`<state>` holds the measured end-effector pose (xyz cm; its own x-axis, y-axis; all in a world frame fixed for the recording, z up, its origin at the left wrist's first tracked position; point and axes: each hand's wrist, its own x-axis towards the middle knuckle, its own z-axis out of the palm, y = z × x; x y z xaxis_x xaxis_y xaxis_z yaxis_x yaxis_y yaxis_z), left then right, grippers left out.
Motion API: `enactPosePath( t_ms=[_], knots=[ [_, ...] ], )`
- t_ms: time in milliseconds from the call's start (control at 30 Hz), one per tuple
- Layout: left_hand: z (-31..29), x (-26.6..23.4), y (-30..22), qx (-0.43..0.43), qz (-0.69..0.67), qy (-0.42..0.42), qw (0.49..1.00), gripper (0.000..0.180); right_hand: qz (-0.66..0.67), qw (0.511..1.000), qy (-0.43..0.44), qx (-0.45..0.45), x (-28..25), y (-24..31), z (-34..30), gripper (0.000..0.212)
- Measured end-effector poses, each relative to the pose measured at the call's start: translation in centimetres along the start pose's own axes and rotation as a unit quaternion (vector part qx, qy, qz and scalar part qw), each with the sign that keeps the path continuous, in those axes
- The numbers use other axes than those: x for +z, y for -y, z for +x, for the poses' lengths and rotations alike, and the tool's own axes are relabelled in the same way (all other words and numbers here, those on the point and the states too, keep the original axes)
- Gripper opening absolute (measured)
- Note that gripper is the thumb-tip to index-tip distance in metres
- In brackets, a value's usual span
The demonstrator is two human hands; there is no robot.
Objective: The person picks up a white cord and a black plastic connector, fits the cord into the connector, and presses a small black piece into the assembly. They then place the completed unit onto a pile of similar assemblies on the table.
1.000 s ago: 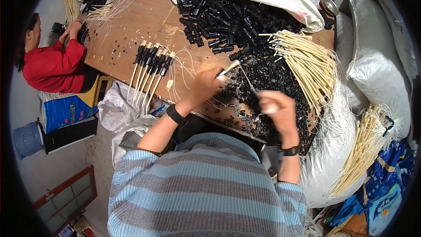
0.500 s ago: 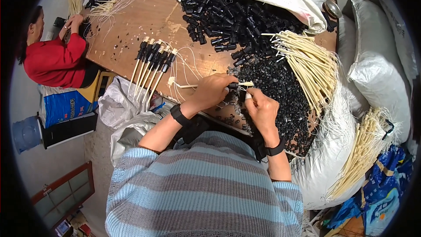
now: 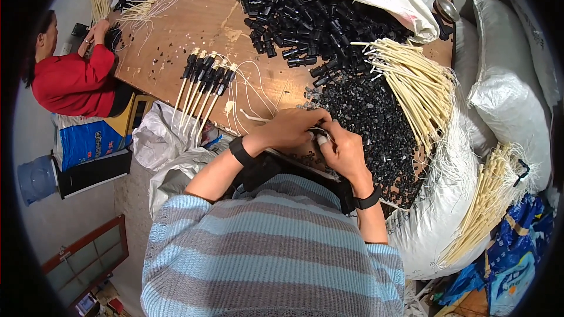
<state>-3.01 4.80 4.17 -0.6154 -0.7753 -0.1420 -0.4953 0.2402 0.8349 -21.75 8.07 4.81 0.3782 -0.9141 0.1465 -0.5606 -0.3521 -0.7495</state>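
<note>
Holding black fitting (image 3: 318, 131), mostly hidden by my fingers; pale tube (image 3: 257, 118) pokes out, 9-to-10 o'clock.

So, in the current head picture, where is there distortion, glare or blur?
Head view: the corners are black and the door leans near the rim; head view: pale sheen on the table, glints on the black parts; head view: left hand and right hand look fairly sharp, what lies between them mostly hidden.
</note>
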Motion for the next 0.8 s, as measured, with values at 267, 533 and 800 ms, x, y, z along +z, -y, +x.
enactPosePath(
  t_ms=[267, 533, 800],
  knots=[
    [-0.1, -0.4, 0.1, 0.131, -0.049, -0.184, 0.973, 0.023, -0.041, 0.998, -0.002, 0.039, 0.4, 0.2, -0.1, 0.014],
    [-0.7, 0.1, 1.6, 0.112, -0.041, -0.231, 0.966, 0.025, 0.092, 0.993, -0.016, 0.072, 0.9, -0.5, -0.7, 0.016],
    [-6.0, -4.1, 6.5, -0.159, 0.197, -0.251, 0.934, 0.013, 0.120, 0.982, -0.053, 0.135, 1.2, -2.4, -1.6, 0.017]
  ],
)
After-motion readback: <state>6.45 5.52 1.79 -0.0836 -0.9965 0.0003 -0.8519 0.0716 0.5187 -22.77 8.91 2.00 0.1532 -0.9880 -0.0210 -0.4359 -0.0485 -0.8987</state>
